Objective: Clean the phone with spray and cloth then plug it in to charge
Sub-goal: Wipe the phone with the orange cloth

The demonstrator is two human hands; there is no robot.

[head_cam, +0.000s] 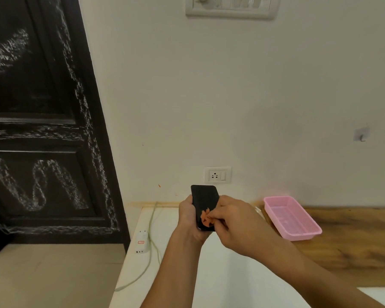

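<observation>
A black phone [203,202] is held upright above the white counter, screen toward me. My left hand [188,216] grips it from the left side and underneath. My right hand [236,221] pinches a small orange cloth [206,217] and presses it against the lower part of the screen. A white charger adapter [142,242] lies on the counter's left edge, with its pale cable [150,258] trailing along the counter. A wall socket [217,175] sits just above the phone. No spray bottle is in view.
An empty pink plastic basket [292,217] stands on the wooden part of the counter [353,241] to the right. A dark door [38,130] fills the left. A switch panel [231,6] is high on the wall, a small hook [361,135] at the right.
</observation>
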